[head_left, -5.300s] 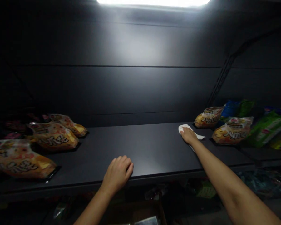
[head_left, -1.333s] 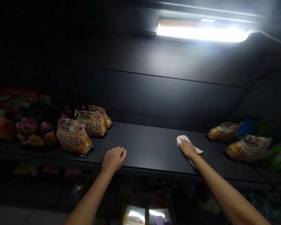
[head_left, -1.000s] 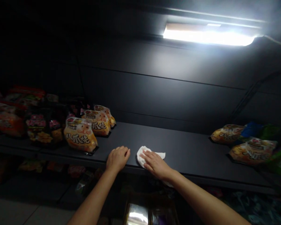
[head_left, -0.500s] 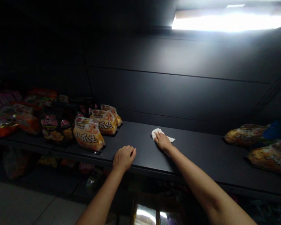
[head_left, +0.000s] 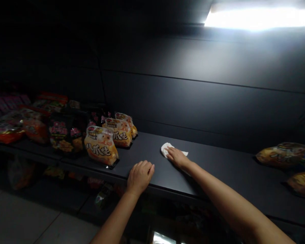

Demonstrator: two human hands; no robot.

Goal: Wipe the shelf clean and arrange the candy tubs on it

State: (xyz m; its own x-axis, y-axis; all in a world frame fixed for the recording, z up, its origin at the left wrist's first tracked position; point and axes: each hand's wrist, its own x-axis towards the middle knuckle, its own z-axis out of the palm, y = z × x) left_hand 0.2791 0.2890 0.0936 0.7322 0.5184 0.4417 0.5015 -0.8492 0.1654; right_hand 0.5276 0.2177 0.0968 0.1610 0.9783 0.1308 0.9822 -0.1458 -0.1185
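My right hand (head_left: 178,158) presses a white cloth (head_left: 165,149) against the dark grey shelf (head_left: 152,142), its fingers over the cloth and one end of it showing beyond the wrist side. Near the shelf's front edge rests my left hand (head_left: 140,177), its fingers curled in a loose fist and nothing visible in them. Just left of that hand stands a yellow and white snack bag (head_left: 101,145), upright at the front. Two similar bags stand behind it, one of them a yellow snack bag (head_left: 119,132).
Black snack bags (head_left: 63,134) and orange packs (head_left: 34,125) fill the shelf's left part. At the right lie more yellow bags (head_left: 282,154). A bright lamp (head_left: 259,18) hangs above. Packaged goods (head_left: 103,196) sit on a lower shelf, with the tiled floor (head_left: 20,217) below left.
The view has shifted, so the bags and lamp sit farther right. Against the shelf, my right hand and the cloth have slid left and slightly toward me. My left hand stays by the edge.
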